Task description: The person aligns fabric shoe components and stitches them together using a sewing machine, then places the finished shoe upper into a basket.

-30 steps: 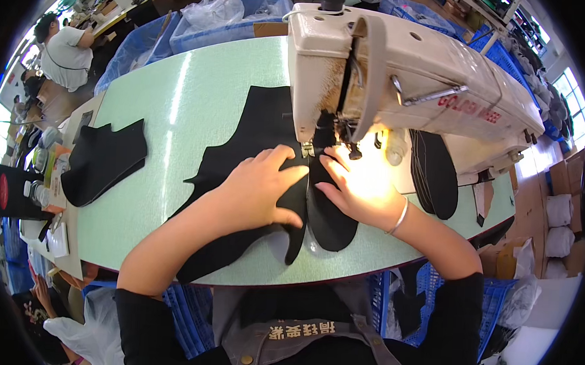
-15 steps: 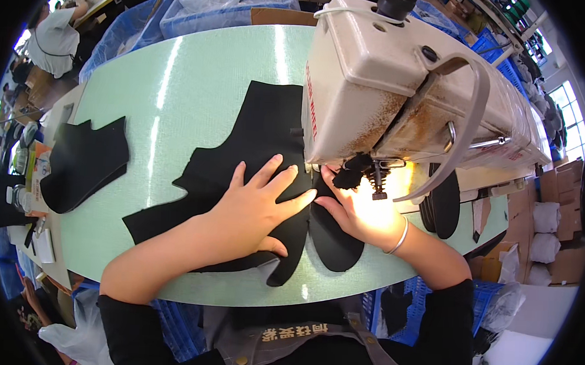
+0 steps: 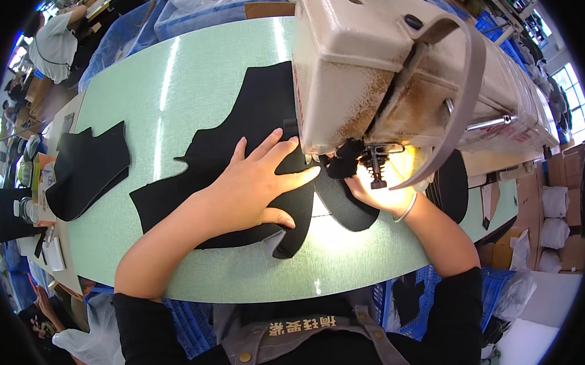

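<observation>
A large black sheet of material (image 3: pixel 242 141) with notched edges lies on the table, and its right side reaches under the sewing machine head (image 3: pixel 343 74). My left hand (image 3: pixel 253 181) rests flat on it with fingers spread, its index fingertip close to the needle area. To the right of that sheet is a smaller, rounded black piece (image 3: pixel 350 204), partly under the machine. My right hand (image 3: pixel 377 189) is at this smaller piece, beside the spring-loaded presser part (image 3: pixel 376 170). Lamp glare and the machine hide most of its fingers, so its grip does not show.
Another cut black piece (image 3: pixel 91 167) lies on the left of the pale green table (image 3: pixel 127 240). More rounded black pieces (image 3: pixel 452 186) are stacked right of the machine. Blue crates (image 3: pixel 188 325) stand below the front edge, blue bins (image 3: pixel 119 44) behind. A person (image 3: pixel 53 48) is at far left.
Both black pieces have slid away from me under the machine, and a gap now shows between their near ends. My right hand has moved right and farther in; my left hand stays flat on the sheet.
</observation>
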`<state>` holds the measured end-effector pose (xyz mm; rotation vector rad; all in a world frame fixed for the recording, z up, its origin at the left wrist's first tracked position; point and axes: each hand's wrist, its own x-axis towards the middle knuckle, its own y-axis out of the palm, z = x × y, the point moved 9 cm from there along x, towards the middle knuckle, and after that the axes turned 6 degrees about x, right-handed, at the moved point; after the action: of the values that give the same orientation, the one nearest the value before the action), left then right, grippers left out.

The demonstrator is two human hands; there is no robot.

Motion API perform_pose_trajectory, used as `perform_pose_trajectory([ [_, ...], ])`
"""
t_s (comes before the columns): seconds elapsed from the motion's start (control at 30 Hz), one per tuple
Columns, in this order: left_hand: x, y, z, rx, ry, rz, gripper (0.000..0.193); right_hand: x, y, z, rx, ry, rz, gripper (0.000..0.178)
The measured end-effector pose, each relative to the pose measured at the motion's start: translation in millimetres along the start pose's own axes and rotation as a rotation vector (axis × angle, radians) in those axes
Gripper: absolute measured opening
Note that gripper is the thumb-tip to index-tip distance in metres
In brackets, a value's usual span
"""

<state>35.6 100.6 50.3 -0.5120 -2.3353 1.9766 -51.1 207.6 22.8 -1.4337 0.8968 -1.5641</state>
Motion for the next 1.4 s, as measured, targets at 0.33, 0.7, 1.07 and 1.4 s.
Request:
perform_pose_trajectory([
  [0.33, -31.5, -4.9, -30.4, -0.246, 0.419, 0.101, 0.021, 12.1, -30.0, 28.3, 0.181, 0.242, 0.173, 0.049],
  [0.7, -26.7, 8.0, -37.2, -0.332, 0.382, 0.159, 0.012, -2.0, -47.4, 52.8, 1.128, 0.060, 0.653, 0.022],
  [1.07, -25.4, 6.3, -32.4, -0.351, 0.355, 0.153, 0.011, -31.9, -29.6, 72.1, 1.283, 0.147, 1.285, 0.016],
  [1.4, -11.1, 19.7, -46.7, -0.384, 0.391, 0.152, 0.023, -20.4, -58.4, 101.5, 1.422, -0.057, 1.148, 0.026],
])
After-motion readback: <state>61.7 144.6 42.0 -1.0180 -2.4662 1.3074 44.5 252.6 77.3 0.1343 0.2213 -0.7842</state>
